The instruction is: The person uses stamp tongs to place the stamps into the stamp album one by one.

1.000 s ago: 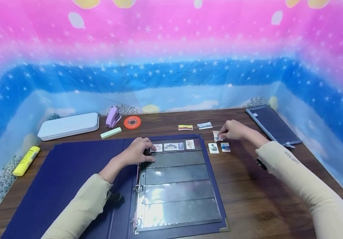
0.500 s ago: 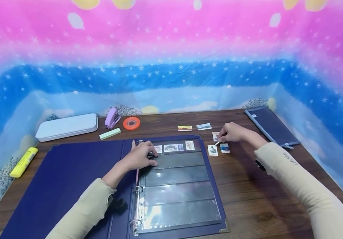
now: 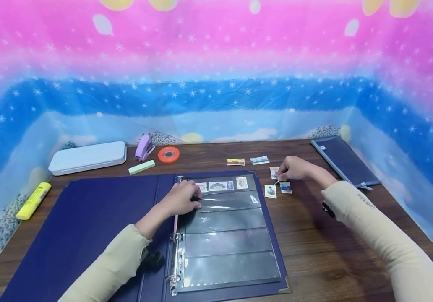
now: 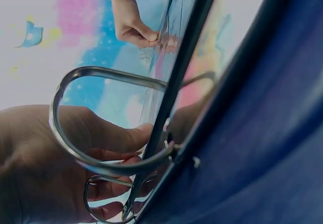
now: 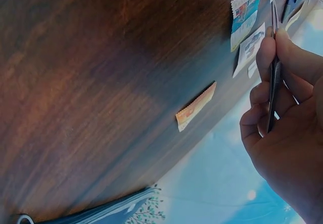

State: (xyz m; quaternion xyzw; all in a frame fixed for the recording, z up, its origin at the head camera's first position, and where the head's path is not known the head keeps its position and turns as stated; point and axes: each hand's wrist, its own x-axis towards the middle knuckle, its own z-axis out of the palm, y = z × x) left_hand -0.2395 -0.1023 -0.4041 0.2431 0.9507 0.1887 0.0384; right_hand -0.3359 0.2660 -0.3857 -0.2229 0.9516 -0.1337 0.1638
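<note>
Between the thumb and fingers of my right hand [image 3: 293, 167] is a pair of metal tweezers [image 5: 275, 77]. Their tips lie at the upper edge of a stamp with a dark figure [image 3: 270, 191]; a firm grip on it cannot be seen. A blue stamp [image 3: 285, 187] lies beside it, and the hand partly covers an orange-tinted stamp [image 3: 273, 172]. My left hand [image 3: 180, 197] rests at the upper left of a clear-pocketed stamp page [image 3: 225, 220], fingertips touching its top strips. That top row holds a wide stamp [image 3: 221, 186], an upright stamp [image 3: 241, 182] and one half hidden by my fingers.
The navy ring binder [image 3: 99, 226] lies open, with metal rings [image 3: 176, 237] along its spine. Behind are two loose stamps, a white case [image 3: 88, 158], purple stapler [image 3: 144, 147], orange tape roll [image 3: 168, 154] and green block [image 3: 142, 167]. Yellow highlighter [image 3: 33, 201] left; dark pouch [image 3: 345, 161] right.
My right hand has come slightly down toward the stamp with the dark figure, tweezers at its edge. My left hand has slid a little right along the page. The head view has shifted slightly.
</note>
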